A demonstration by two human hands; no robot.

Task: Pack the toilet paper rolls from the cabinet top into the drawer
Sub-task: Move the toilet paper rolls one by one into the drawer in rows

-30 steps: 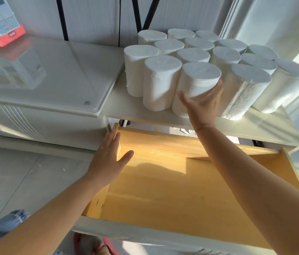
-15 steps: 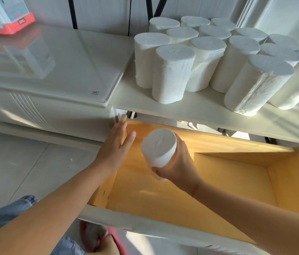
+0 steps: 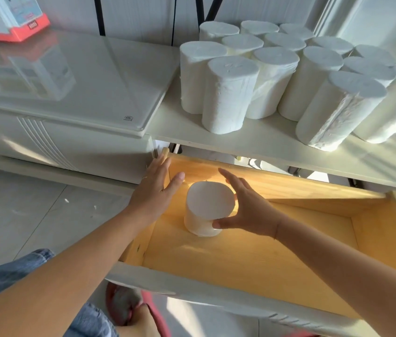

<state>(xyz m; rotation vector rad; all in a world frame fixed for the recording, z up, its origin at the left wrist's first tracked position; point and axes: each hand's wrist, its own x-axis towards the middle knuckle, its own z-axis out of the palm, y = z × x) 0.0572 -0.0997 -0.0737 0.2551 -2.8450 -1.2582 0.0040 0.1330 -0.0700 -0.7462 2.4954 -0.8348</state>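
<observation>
One white toilet paper roll stands upright on the floor of the open wooden drawer, near its back left corner. My right hand curves around the roll's right side with fingers spread; the thumb touches its lower edge and the other fingers are off it. My left hand lies flat and open on the drawer's left wall. Several more white rolls stand packed together on the white cabinet top above the drawer.
A glossy glass-topped cabinet adjoins on the left, with a red and white toy box at its far corner. My denim knee and a foot in a red slipper are below the white drawer front.
My right hand took a roll from the front of the group on the cabinet top, carried it down into the drawer and stood it there; its fingers have spread. The left hand stayed on the drawer's side.
</observation>
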